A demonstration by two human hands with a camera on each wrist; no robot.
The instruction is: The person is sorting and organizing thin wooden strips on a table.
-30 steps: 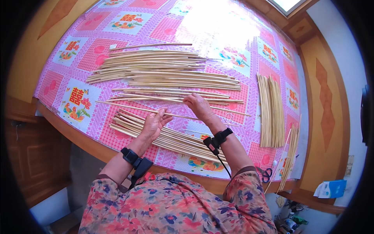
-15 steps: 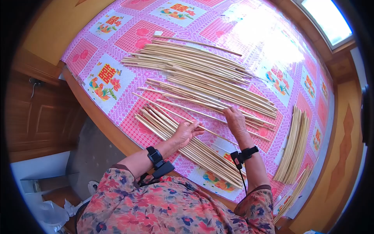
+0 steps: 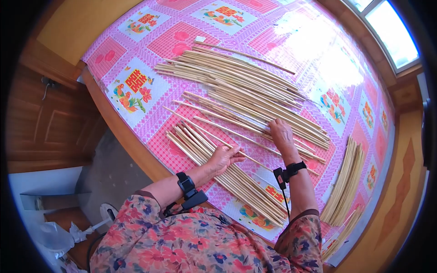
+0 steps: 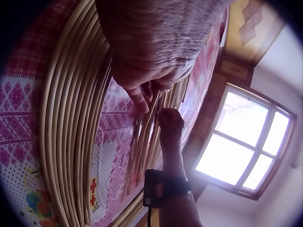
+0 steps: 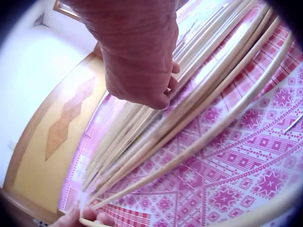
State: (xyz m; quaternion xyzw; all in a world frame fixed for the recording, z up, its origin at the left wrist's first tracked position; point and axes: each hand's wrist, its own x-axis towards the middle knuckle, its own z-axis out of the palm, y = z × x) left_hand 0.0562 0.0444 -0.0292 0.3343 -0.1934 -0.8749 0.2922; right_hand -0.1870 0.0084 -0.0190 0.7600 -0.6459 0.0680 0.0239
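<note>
My left hand pinches one thin pale stick between thumb and fingers. It holds the stick slantwise over the near row of sticks. My right hand lies farther back, over a loose middle group of sticks. In the right wrist view its fingers curl down onto a stick there, and the back of the hand hides part of the grasp. Beyond that group spreads a wide layer of similar sticks.
A pink patterned cloth covers the table. A thick bundle of sticks lies at the right, with a smaller bundle nearer the edge. One single stick lies at the back. A window stands beyond the table.
The head view has swung, so table and sticks appear turned and shifted right. My left hand keeps its stick. My right hand stays at the middle group.
</note>
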